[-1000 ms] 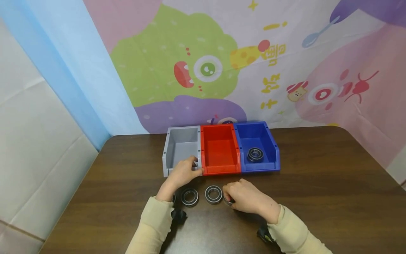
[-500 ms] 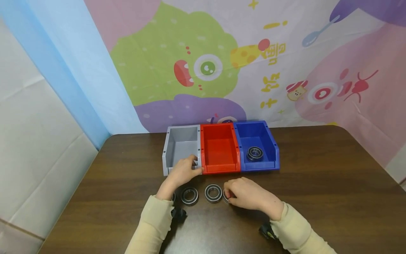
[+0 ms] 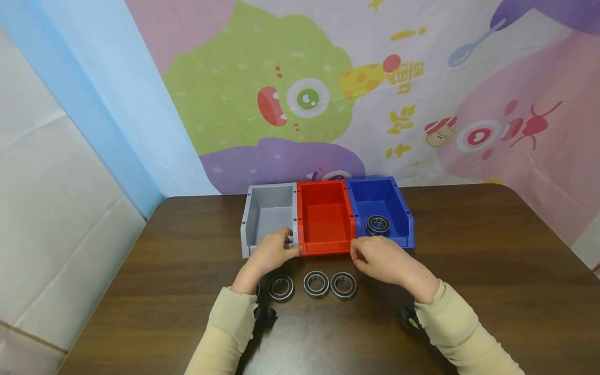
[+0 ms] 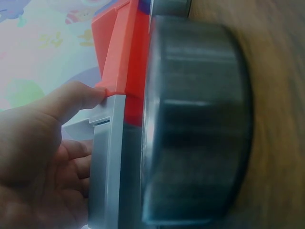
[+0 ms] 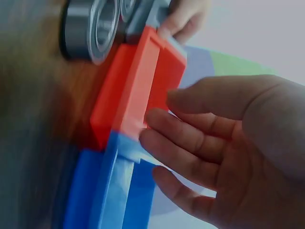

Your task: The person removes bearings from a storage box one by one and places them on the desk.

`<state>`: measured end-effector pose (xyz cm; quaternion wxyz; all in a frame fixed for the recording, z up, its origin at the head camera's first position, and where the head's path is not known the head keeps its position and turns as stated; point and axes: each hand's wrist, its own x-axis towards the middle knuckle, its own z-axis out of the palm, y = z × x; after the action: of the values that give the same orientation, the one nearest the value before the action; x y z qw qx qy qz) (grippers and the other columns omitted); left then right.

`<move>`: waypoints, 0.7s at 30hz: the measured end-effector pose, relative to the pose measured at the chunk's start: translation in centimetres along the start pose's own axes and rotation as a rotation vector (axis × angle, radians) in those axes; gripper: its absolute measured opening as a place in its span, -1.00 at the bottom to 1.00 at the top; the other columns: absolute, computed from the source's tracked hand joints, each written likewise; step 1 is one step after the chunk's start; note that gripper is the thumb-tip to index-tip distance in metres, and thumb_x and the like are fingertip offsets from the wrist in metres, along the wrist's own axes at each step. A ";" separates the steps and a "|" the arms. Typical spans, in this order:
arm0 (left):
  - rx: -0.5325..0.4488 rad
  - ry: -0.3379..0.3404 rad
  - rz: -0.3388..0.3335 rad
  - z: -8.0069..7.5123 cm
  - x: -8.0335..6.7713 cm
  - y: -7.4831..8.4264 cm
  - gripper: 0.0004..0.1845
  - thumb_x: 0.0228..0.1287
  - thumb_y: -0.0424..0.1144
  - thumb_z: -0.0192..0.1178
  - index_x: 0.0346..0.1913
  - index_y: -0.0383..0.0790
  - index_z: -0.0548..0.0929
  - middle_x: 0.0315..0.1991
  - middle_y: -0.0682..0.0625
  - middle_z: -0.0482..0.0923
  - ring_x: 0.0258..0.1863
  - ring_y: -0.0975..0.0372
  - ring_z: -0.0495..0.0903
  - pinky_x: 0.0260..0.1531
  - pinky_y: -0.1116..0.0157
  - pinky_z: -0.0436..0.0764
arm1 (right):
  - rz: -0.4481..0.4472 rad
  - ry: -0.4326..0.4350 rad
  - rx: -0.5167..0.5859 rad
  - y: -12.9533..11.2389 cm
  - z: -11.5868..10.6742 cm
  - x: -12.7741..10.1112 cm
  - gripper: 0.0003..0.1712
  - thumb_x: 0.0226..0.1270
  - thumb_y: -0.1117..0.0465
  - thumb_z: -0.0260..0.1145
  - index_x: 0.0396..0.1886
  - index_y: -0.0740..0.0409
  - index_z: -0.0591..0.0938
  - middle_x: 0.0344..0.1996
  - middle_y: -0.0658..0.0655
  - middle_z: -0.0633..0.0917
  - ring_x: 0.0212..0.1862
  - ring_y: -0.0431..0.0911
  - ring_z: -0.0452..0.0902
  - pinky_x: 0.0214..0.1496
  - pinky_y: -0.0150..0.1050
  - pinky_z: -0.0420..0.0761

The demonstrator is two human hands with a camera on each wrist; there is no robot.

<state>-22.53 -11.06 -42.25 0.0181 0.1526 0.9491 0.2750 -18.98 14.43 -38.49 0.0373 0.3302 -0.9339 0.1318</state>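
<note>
My left hand (image 3: 271,253) is at the front of the grey bin (image 3: 273,208). Its thumb presses the corner beside the red bin (image 3: 326,213), and its other fingers reach behind the grey front wall, gripping that corner. My right hand (image 5: 214,148) holds nothing; its fingers are loosely bent, near where the red and blue (image 3: 375,194) bins meet. Below the bins lie ball bearings on the table: one (image 3: 344,286) nearest my right hand, one (image 3: 316,284) beside it, one (image 3: 280,288) further left, and another mostly hidden by my left wrist. A bearing (image 3: 377,225) lies inside the blue bin.
The three bins stand side by side on a dark wooden table (image 3: 154,291), near its back edge. A printed cartoon cloth (image 3: 262,67) hangs right behind them. Close to the left wrist camera, a bearing's side (image 4: 198,124) fills much of the view.
My right hand has left the rightmost bearing on the table and moved up and right to the bins' front edge. That bearing now shows whole. My left hand has stayed in place.
</note>
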 end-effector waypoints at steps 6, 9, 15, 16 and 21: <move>0.009 0.013 0.006 0.0 -0.1 0.1 -0.54 0.10 -0.07 0.19 -0.04 -0.34 0.49 -0.22 -0.16 0.62 -0.23 0.04 0.60 -0.19 0.14 0.53 | 0.109 0.120 0.005 1.9 -0.7 0.5 -0.89 0.02 0.36 0.20 -0.55 0.07 0.47 -0.60 -0.04 0.44 -0.50 -0.16 0.34 -0.46 -0.29 0.38; 0.009 0.010 0.003 0.0 -0.1 0.1 -0.55 0.10 -0.07 0.19 -0.05 -0.34 0.49 -0.21 -0.16 0.62 -0.23 0.04 0.60 -0.19 0.14 0.53 | 0.182 0.136 0.008 2.9 -0.6 0.9 -0.97 0.06 0.34 0.20 -0.48 0.14 0.52 -0.52 0.04 0.48 -0.43 -0.09 0.37 -0.37 -0.21 0.44; 0.011 0.003 -0.001 0.0 0.0 0.0 -0.56 0.09 -0.07 0.19 -0.06 -0.33 0.49 -0.21 -0.16 0.62 -0.23 0.04 0.60 -0.19 0.14 0.53 | 0.270 0.153 0.025 4.6 0.4 1.4 -0.83 0.13 0.29 0.21 -0.27 0.27 0.55 -0.31 0.21 0.54 -0.24 0.05 0.44 -0.15 -0.06 0.48; 0.013 0.003 0.000 0.0 0.0 0.0 -0.56 0.09 -0.07 0.19 -0.06 -0.33 0.49 -0.21 -0.16 0.62 -0.23 0.04 0.60 -0.19 0.14 0.53 | 0.273 0.159 0.028 4.8 0.5 1.4 -0.82 0.13 0.30 0.22 -0.26 0.28 0.55 -0.30 0.22 0.54 -0.23 0.06 0.45 -0.14 -0.05 0.48; 0.017 0.010 0.005 0.0 0.0 0.0 -0.56 0.09 -0.08 0.19 -0.06 -0.33 0.49 -0.22 -0.15 0.62 -0.24 0.04 0.60 -0.20 0.15 0.53 | 0.281 0.188 0.030 5.4 1.1 1.7 -0.82 0.11 0.31 0.23 -0.28 0.30 0.56 -0.32 0.24 0.55 -0.23 0.09 0.46 -0.14 -0.03 0.48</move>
<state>-22.54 -11.05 -42.30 0.0112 0.1536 0.9511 0.2677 -23.70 17.14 -40.45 0.1006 0.1831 -0.9612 0.1801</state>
